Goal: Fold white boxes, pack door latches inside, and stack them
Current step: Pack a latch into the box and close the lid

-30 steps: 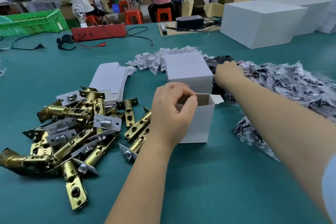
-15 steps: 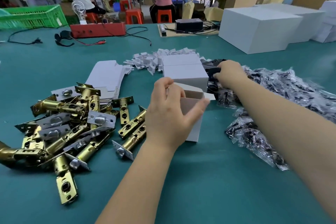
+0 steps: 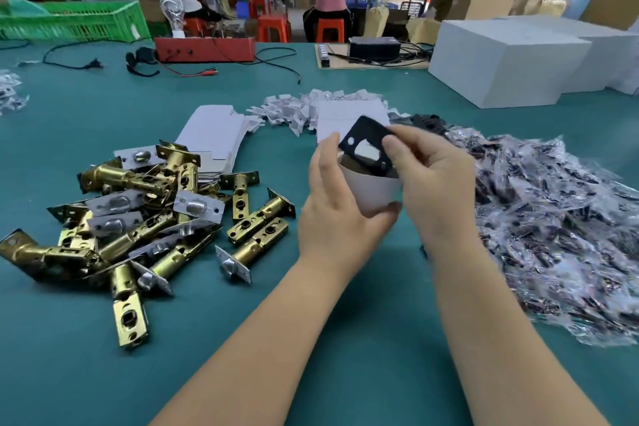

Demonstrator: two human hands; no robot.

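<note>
My left hand (image 3: 340,207) is wrapped around a small white box (image 3: 371,192), thumb under its lower edge and fingers along its left side, holding it up off the green table (image 3: 345,322) with its open top tilted toward me. My right hand (image 3: 435,183) pinches a flat black plate (image 3: 366,143) between thumb and fingertips; the plate has a rectangular cutout in its middle and a small round hole near one corner, and its lower edge sits at the mouth of the box, partly inside it. Just behind my hands stand closed white boxes (image 3: 349,117), with a scatter of small white card pieces (image 3: 290,111) beyond them. To the left lies a heap of brass door latches (image 3: 145,218), several with silver faceplates, and behind the heap a stack of flat unfolded box blanks (image 3: 214,135). To the right spreads a pile of clear plastic packets (image 3: 553,218) with dark contents. Large white cartons (image 3: 508,69) sit at the far right of the table.
</note>
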